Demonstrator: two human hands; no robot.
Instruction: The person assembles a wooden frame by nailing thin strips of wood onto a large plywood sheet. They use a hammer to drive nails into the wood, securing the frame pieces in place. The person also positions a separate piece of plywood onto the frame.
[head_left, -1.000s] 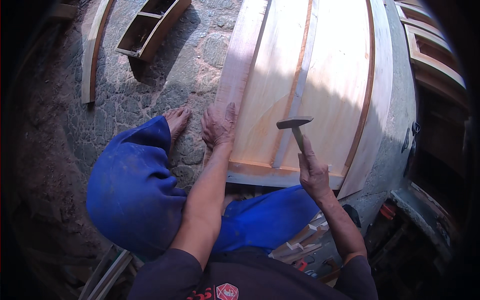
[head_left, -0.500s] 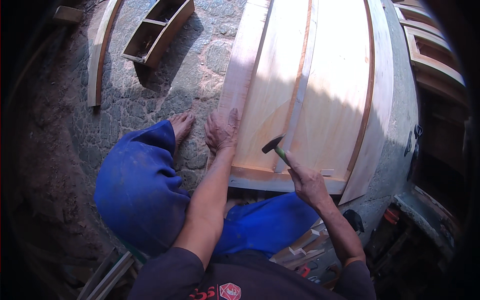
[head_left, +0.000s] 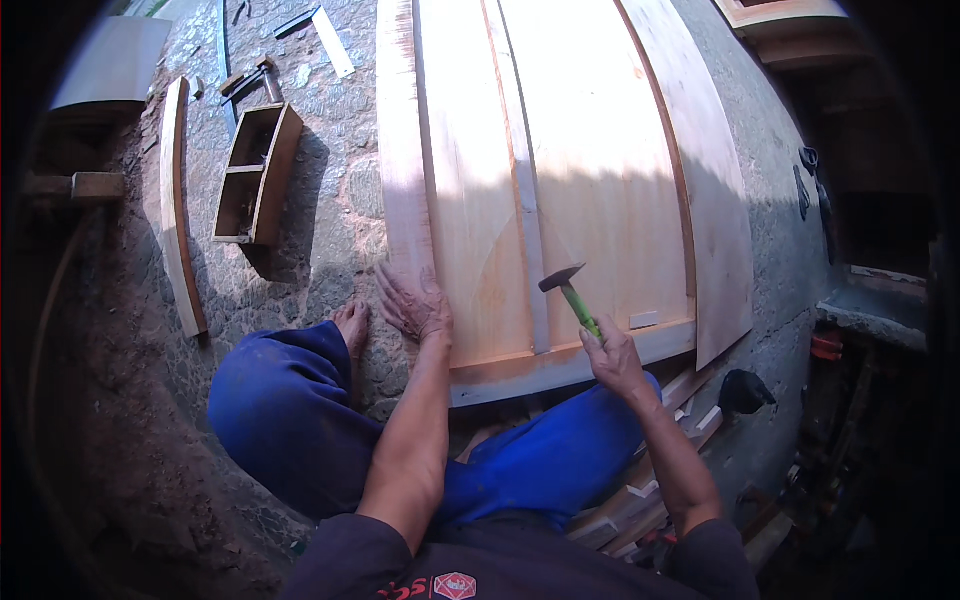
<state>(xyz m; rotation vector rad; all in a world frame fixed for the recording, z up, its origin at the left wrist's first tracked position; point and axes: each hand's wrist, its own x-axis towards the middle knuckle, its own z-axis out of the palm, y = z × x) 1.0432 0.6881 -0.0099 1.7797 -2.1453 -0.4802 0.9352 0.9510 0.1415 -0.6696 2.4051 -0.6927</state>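
My right hand (head_left: 614, 362) is closed round the green handle of a hammer (head_left: 580, 305), its dark head raised over the wooden panel (head_left: 600, 235). Fingers spread, my left hand (head_left: 412, 303) lies flat on the near end of the panel's long left board (head_left: 404, 190). A narrow strip (head_left: 528, 220) runs lengthwise down the panel's middle and meets the near end rail (head_left: 500, 380). On the panel, by the right end of that rail, lies a small pale wood piece (head_left: 645, 319).
A two-compartment open wooden box (head_left: 277, 185) sits on the stone floor (head_left: 345, 250) at left, beside a long wooden piece (head_left: 178, 210). Beyond are a clamp (head_left: 262, 82) and a try square (head_left: 333, 45). Wood offcuts (head_left: 645, 490) lie near my right leg.
The view has shifted, showing more floor at left. My left hand's fingers have spread out on the board. The hammer stays in my right hand, its head turned and away from the middle strip.
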